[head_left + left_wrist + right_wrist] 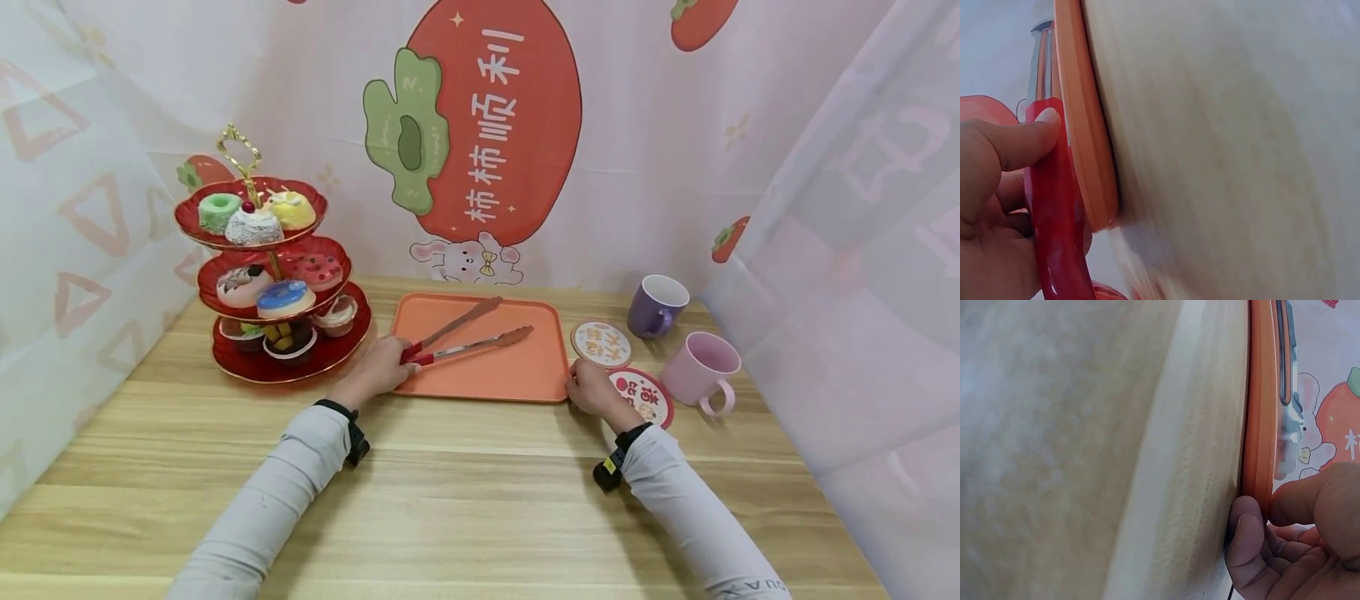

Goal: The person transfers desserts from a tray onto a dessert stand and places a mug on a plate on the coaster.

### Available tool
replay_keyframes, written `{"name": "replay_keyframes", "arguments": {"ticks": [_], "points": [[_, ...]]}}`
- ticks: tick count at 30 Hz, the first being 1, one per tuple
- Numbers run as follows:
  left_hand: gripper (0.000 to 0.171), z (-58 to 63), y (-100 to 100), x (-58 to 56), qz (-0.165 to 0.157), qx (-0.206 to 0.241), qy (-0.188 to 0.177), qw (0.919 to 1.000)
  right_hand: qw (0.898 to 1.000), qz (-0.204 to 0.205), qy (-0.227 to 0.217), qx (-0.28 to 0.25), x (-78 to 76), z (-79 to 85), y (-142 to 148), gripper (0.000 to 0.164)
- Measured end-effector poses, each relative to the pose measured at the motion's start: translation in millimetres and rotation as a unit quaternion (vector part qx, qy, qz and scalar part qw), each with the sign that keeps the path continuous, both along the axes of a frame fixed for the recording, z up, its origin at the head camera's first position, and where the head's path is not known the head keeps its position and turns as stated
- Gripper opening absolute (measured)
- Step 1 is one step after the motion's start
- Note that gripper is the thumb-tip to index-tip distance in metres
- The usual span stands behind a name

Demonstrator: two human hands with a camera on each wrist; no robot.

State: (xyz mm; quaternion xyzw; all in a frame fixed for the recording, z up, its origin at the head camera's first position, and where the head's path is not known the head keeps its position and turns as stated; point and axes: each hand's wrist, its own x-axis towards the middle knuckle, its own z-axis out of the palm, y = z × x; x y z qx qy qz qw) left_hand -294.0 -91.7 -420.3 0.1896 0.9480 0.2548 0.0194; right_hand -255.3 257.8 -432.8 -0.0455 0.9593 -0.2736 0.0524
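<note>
sleeved forearms [264, 493] stretched forward; our left hand [381, 363] grips red-handled tongs [1057, 194] at left edge of tray [491, 379], our right hand [595, 388] pinches its near right corner.

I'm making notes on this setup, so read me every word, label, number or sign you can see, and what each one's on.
"柿柿顺利": on the big red fruit printed on the backdrop.
Upper coaster: characters too small to read surely.
Lower coaster, partly behind the right hand: characters too small to read surely.
Right sleeve: letters, possibly including "UAX", unclear.
Tray, tongs: no writing visible.
</note>
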Motion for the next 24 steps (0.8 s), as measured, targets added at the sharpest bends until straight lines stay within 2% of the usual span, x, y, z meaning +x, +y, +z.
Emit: {"name": "replay_keyframes", "arguments": {"ticks": [6,24], "points": [[0.018,-2.7,2.4,0.8,-0.007,-0.011,0.021,0.9997,1.000,0.006,0.016,0.004,1.9,0.1,-0.9,0.006],[0.026,3.4,3.6,1.9,0.013,-0.027,-0.021,0.9993,1.000,-0.002,0.008,0.007,1.3,1.1,-3.2,0.006]]}}
